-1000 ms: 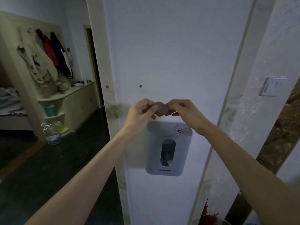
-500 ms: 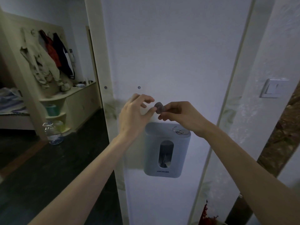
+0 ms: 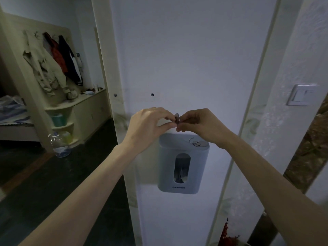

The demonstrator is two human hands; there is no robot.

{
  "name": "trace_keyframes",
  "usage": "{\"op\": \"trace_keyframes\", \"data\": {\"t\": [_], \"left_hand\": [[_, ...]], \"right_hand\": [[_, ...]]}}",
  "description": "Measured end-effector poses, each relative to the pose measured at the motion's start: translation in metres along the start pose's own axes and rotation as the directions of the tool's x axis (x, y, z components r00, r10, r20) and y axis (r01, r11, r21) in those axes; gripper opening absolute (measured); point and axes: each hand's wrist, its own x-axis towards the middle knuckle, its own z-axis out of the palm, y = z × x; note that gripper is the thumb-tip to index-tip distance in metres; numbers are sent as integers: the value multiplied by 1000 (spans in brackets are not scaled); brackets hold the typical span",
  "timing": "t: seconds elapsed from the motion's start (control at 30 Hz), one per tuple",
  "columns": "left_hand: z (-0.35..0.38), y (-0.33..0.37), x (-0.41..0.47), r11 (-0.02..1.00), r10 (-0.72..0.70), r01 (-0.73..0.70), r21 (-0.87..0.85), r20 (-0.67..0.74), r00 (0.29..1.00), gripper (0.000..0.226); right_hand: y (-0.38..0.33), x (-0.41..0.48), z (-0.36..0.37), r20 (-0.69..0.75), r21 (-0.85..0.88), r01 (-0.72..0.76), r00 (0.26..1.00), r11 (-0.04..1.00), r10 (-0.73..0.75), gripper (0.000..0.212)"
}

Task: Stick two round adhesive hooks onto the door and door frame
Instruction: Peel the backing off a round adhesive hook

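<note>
- Since half a second ago, the left hand (image 3: 149, 125) has closed back in: its fingers were spread loose and clear of the hook, and now thumb and forefinger pinch the hook's left edge.
- Over the same interval the round adhesive hook (image 3: 177, 118) has turned, from showing much of its grey face to standing nearly edge-on, a thin dark sliver.
- Head view: the right hand (image 3: 200, 124) is clamped on the hook's right side with its fingertips, so both hands meet on it.
- The hook is held just above the cup holder (image 3: 182, 166), in front of the white door (image 3: 186, 59), and whether it touches the door cannot be told.
- A second round hook (image 3: 197, 143), grey disc with a wire loop, lies on top of the cup holder, under the right wrist.
- Two small round marks sit above the cup holder: one on the door (image 3: 152, 95), one on the door frame (image 3: 115, 95) to its left.
- A light switch (image 3: 301, 95) is up and to the right of the cup holder.
</note>
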Motion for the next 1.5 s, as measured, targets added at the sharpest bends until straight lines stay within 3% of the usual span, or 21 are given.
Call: {"op": "trace_keyframes", "data": {"t": [0.23, 0.43, 0.77, 0.9, 1.13, 1.37, 1.5], "left_hand": [[-5, -3, 5, 995, -13, 20, -96, 64, 998, 11], [-5, -9, 7, 997, 4, 4, -82, 98, 995, 13], [2, -7, 0, 999, -53, 53, 9, 46, 998, 12], [9, -10, -2, 989, -146, 146, -21, -6, 989, 10], [21, -18, -7, 854, -449, 444, -273, 48, 892, 17], [25, -30, -12, 735, -580, 594, -327, 150, 801, 10], [28, -28, -14, 652, -625, 682, -332, 273, 731, 22]], "right_hand": [[-1, -2, 0, -15, -13, -19, 1000, 1000, 19, 11], [0, -2, 2, -18, -23, -21, 1000, 1000, 20, 11], [6, 3, 10, -27, -33, -14, 1000, 999, 13, 11], [9, 3, 11, -49, -47, -32, 998, 998, 30, 11], [14, 0, 12, -31, -66, -31, 999, 997, 29, 8], [25, 0, 6, -63, -25, -63, 996, 998, 61, 8], [25, -1, 5, -77, -42, -49, 996, 998, 46, 11]]}}
